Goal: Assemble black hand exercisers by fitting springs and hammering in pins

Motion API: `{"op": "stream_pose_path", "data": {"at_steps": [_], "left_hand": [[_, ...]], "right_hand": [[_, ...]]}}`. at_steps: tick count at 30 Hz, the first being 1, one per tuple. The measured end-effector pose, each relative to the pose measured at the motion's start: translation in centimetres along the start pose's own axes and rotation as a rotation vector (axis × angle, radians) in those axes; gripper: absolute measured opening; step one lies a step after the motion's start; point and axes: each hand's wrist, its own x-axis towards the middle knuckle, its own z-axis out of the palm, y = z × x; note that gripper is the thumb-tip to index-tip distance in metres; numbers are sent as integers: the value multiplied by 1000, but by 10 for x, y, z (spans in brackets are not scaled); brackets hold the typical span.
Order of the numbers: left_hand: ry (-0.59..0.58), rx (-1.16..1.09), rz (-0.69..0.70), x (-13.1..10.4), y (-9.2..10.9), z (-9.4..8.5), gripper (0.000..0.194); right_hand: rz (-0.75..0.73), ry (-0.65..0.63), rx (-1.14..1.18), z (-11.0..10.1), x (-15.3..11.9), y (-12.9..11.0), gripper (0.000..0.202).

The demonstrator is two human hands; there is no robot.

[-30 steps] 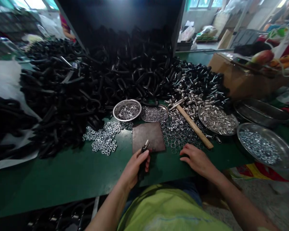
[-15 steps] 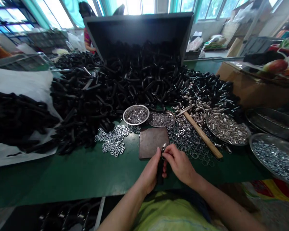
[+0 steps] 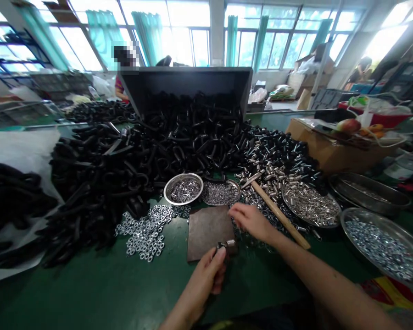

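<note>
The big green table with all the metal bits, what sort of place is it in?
Probably a factory or workshop: there's a huge heap of black parts, a bowl of little metal pieces and a hammer.

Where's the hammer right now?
Right of centre in the head view, the hammer lies slantwise beside the right hand, its head among loose springs.

From here I see the bare left hand (image 3: 210,271) hiding most of a black part (image 3: 220,246); I cannot tell whether the bare right hand (image 3: 250,221) pinches anything. My view's left edge crops a thin white sheet (image 3: 24,145).
</note>
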Motion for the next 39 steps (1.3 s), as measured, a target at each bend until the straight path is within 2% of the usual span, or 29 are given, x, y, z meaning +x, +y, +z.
{"op": "stream_pose_path", "data": {"at_steps": [1,2,5,7,9,12,14,16,18,20,21,22,25,28,31,33,35,37,39], "left_hand": [[18,-57,-19,1,0,-1,52],[48,-112,-29,2,-1,-3,53],[127,-233,-23,5,-2,-10,54],[159,-299,-15,6,-1,-14,57],[172,-369,-10,7,1,-17,61],[183,-466,-5,9,8,-19,62],[206,-543,-7,11,14,-22,55],[186,-663,-16,13,19,-26,42],[123,-800,-17,14,23,-31,33],[69,-898,-2,15,24,-34,31],[61,-928,12,16,24,-35,31],[58,-945,24,16,24,-34,31],[53,-952,71,16,22,-30,30],[82,-910,118,15,21,-22,27],[156,-853,200,13,17,-12,22],[214,-812,277,12,14,-8,20],[257,-743,368,10,11,-6,21],[300,-644,463,8,9,-6,20],[346,-538,544,5,9,-7,16]], "right_hand": [[41,144,-243,-18,19,12,22],[92,233,-335,-36,39,25,20],[230,389,-498,-85,90,62,21],[304,439,-576,-104,113,81,22],[358,449,-626,-112,126,93,24],[410,438,-658,-115,132,100,26],[429,439,-665,-118,129,100,26],[371,507,-641,-118,122,96,28],[238,607,-576,-111,107,86,29],[109,617,-485,-92,84,67,25],[50,578,-438,-79,68,53,22],[-65,518,-288,-64,52,38,20],[-349,282,18,-17,2,-9,17],[-490,174,52,19,-29,-40,20],[-585,187,-7,42,-37,-51,24],[-599,241,-31,52,-36,-54,22],[-545,265,4,60,-33,-57,19],[-413,236,109,64,-31,-62,17],[-198,127,289,66,-29,-65,23]]}}
